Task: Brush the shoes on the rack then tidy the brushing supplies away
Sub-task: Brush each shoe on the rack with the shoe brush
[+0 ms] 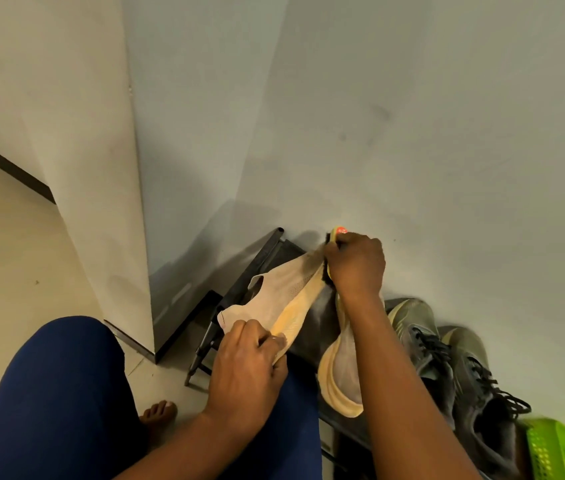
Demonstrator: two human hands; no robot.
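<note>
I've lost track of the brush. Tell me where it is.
In the head view, right of centre: the brush is in the right hand, against the toe of the cream shoe, close to the wall.

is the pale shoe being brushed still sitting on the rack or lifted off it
Lifted, tilted: the left hand holds the pale shoe's heel end above the rack; the right hand brushes its toe.

The wall (412,133) stands directly behind the rack (257,268), so there is no way past on that side. At the left a pillar (101,202) comes close to the rack's end, and only a narrow gap of floor (156,375) stays between them. On the rack, the pale shoe (284,299), a second pale shoe (341,372) and the grey laced pair (447,362) lie near together. A green basket (558,452) blocks the right end. The knee (59,393) takes the near left room.
</note>
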